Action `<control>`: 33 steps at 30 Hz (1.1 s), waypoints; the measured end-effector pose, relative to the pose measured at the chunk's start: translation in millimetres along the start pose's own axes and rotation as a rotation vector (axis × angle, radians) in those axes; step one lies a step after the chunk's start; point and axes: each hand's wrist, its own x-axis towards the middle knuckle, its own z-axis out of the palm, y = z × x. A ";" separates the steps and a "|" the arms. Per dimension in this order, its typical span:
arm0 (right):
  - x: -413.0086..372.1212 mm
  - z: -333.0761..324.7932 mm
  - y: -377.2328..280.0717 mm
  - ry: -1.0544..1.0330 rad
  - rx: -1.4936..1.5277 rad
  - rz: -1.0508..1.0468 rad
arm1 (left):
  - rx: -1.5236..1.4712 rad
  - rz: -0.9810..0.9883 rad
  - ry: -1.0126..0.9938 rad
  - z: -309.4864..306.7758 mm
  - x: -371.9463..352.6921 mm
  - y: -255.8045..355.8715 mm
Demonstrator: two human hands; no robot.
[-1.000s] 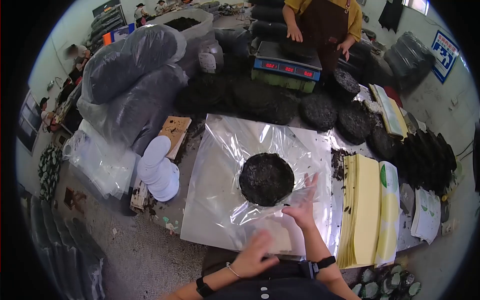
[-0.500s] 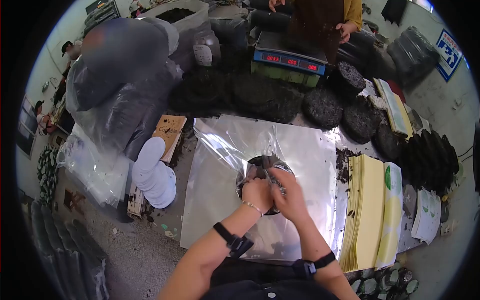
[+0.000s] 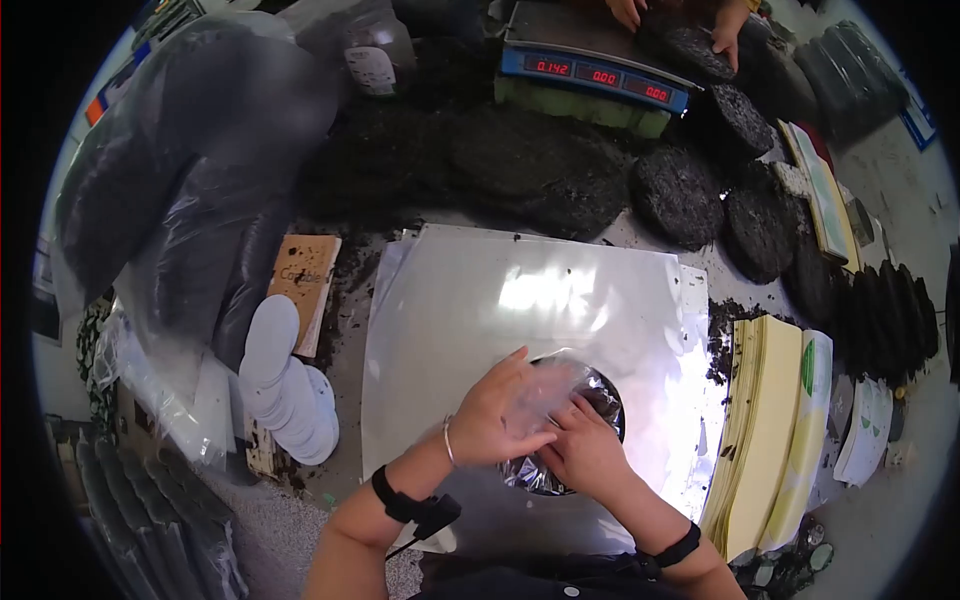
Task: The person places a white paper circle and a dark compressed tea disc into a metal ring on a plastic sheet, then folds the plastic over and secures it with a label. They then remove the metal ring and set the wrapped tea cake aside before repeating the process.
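Note:
A dark round cake in shiny clear film lies on the stack of clear film sheets in front of me. My right hand rests on its top, fingers laid over the crumpled film. Beside it on the left is my left hand, with the thumb apart from the raised fingers. A whitish, see-through blur at those fingertips hides part of the cake; I cannot make out whether it is film or moving fingers.
White paper discs and a brown booklet lie left. Yellow paper sheets stand right. Dark round cakes line the back, near a blue scale. A co-worker's hands hold a dark cake there.
My hands have moved apart, and the raised film now lies folded down on the cake. The camera view has tilted down. The scale reading went from 0.033 to 0.142.

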 end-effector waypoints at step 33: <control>-117.5 -127.8 131.5 0.755 0.005 0.315 | 1.185 0.152 -0.173 70.3 -18.6 18.7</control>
